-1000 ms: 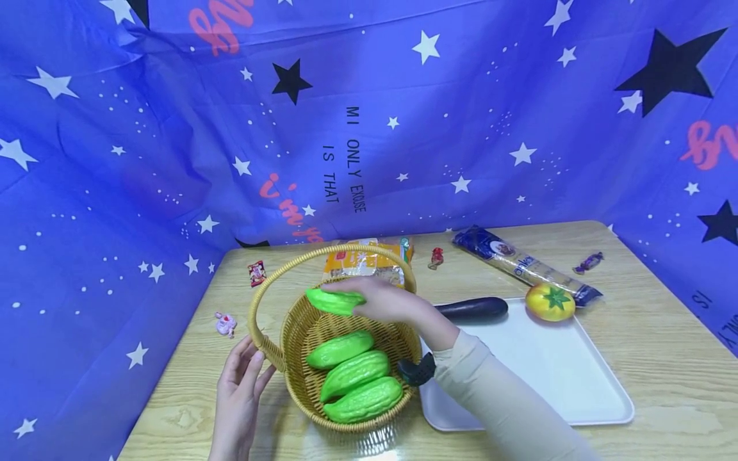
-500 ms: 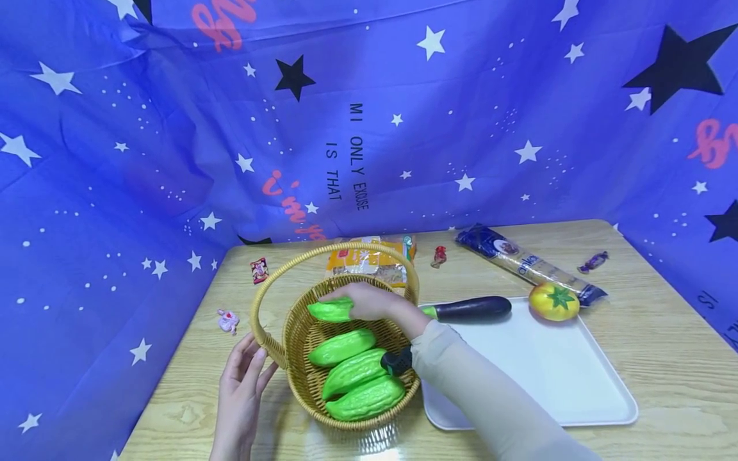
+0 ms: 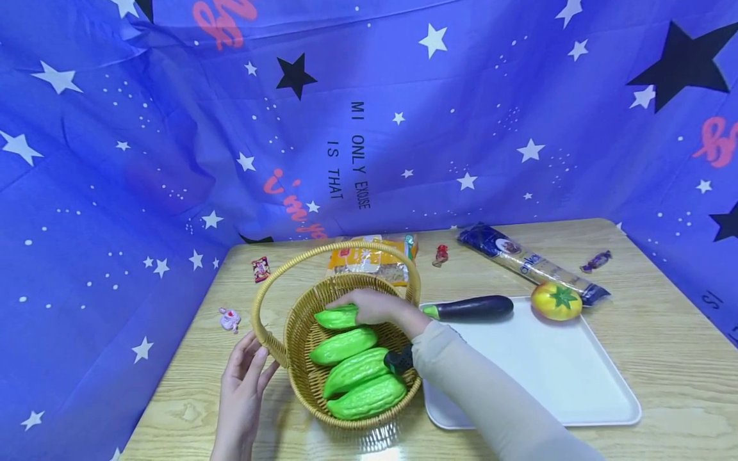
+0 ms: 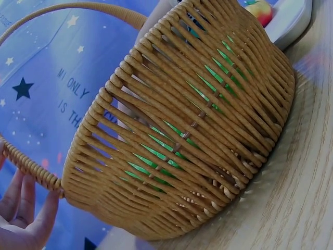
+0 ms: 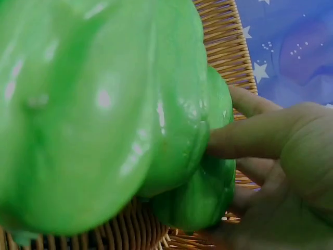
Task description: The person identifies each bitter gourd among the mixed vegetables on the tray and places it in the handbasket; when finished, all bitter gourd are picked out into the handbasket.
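Note:
A round wicker basket (image 3: 296,390) with a tall arched handle stands on the table. My left hand (image 3: 242,387) pinches the foot of the handle on its left side; in the left wrist view, thumb and fingers (image 4: 48,213) meet that wrapped part. Inside the basket, my right hand (image 3: 375,306) grips a green bitter melon (image 3: 336,317) near the far wall. Three more bitter melons (image 3: 356,372) lie side by side in front of it. From the right wrist, thumb and fingers stand on either side of the held bitter melon (image 5: 221,99), partly hidden behind nearer ones.
Right of the basket, a white tray (image 3: 530,384) bears an eggplant (image 3: 475,308) and a yellow tomato-like fruit (image 3: 556,302). Behind are an orange food bag (image 3: 375,256), a long blue noodle-like packet (image 3: 524,259) and several wrapped candies (image 3: 441,255).
My right hand has lowered the bitter melon from the basket's rim level down into it, beside the others. The left hand keeps its hold on the handle.

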Tool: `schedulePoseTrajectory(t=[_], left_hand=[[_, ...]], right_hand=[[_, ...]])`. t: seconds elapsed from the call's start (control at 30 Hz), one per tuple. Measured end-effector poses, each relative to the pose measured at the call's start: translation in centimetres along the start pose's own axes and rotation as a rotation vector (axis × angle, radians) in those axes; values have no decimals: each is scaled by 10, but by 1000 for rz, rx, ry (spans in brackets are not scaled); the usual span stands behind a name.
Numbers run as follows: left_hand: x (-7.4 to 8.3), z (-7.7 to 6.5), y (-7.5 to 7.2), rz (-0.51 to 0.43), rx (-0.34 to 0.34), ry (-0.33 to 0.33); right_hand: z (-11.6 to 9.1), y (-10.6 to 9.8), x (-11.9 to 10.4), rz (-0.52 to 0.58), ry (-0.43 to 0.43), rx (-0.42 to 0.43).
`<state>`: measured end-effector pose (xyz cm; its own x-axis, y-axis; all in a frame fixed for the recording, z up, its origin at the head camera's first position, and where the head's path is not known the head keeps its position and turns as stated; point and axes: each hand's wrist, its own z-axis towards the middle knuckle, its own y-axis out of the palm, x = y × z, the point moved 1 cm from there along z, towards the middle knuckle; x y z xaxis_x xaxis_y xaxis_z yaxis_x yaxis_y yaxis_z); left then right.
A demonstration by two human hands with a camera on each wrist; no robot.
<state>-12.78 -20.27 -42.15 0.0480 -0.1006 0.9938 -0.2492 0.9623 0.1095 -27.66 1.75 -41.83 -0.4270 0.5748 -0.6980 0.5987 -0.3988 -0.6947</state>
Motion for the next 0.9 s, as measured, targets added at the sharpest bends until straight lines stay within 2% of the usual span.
schedulePoseTrajectory(t=[0.17,0.37,0.57,0.73,0.9], left_hand=[[0,0,0,-7,1,6],[0,-1,-1,-3,5,6],[0,0,0,3,-2,-3],[-1,2,0,4,-10,-9],[2,3,1,12,-21,-5]], right_hand=[[2,4,-1,32,-27,-37],[-1,7,-3,92,16,-76],[-2,7,0,97,9,-85],[-4,4,2,63,-23,-65],[-9,-2,-2,58,-51,6]])
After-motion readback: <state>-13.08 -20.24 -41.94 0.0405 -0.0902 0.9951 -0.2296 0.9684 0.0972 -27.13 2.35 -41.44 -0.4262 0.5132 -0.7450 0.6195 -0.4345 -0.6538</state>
